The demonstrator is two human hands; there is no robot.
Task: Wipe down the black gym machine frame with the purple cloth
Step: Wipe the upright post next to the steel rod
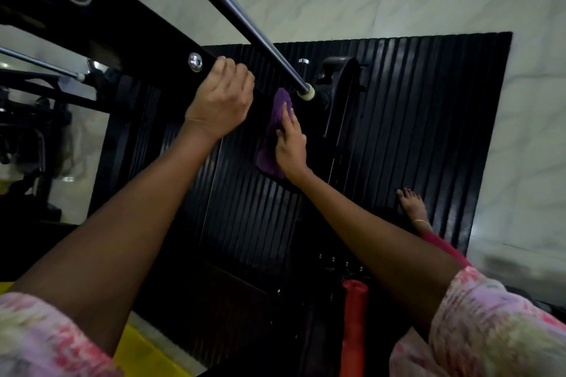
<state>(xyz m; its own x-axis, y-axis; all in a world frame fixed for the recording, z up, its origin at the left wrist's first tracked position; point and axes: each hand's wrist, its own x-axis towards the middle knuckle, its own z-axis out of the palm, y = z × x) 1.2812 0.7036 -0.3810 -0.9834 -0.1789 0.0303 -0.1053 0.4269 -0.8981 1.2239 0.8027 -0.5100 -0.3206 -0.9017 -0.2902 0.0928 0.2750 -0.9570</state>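
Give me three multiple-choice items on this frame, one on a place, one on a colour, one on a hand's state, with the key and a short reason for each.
1. Where is the purple cloth?
A. On the white floor
B. Against the black frame, under the right hand
C. Draped over the chrome bar

2. What colour is the upright padded roller at the bottom of the view?
A. Red
B. Blue
C. Green

3. What is the left hand doing?
A. Hanging at the person's side
B. Pinching the cloth
C. Gripping the black frame beam

Key:
1 B: the right hand presses the cloth with straight fingers against the black frame, below the end of the chrome bar.
2 A: the roller is red.
3 C: the left hand has its fingers curled over the beam's edge, beside a silver bolt.
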